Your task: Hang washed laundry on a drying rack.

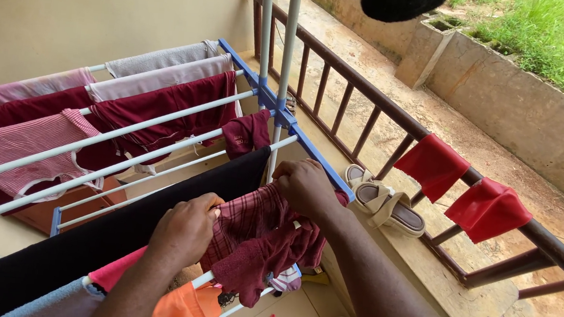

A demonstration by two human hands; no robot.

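Note:
A white and blue drying rack (164,111) stands on a balcony, hung with maroon, pink and grey clothes. My left hand (185,228) grips the edge of a maroon checked cloth (249,220) draped over a front rail. My right hand (305,184) holds the same cloth at its far end, next to the rack's blue side bar (316,158). A darker maroon garment (266,259) hangs bunched just below the cloth. A long black cloth (84,246) lies along the rail to the left of my hands.
A brown balcony railing (369,95) runs along the right, with two red cloths (460,184) draped over it. A pair of beige sandals (383,201) rests on the ledge beside the rack. An orange item (180,313) sits below my left arm. Grass lies beyond a concrete wall.

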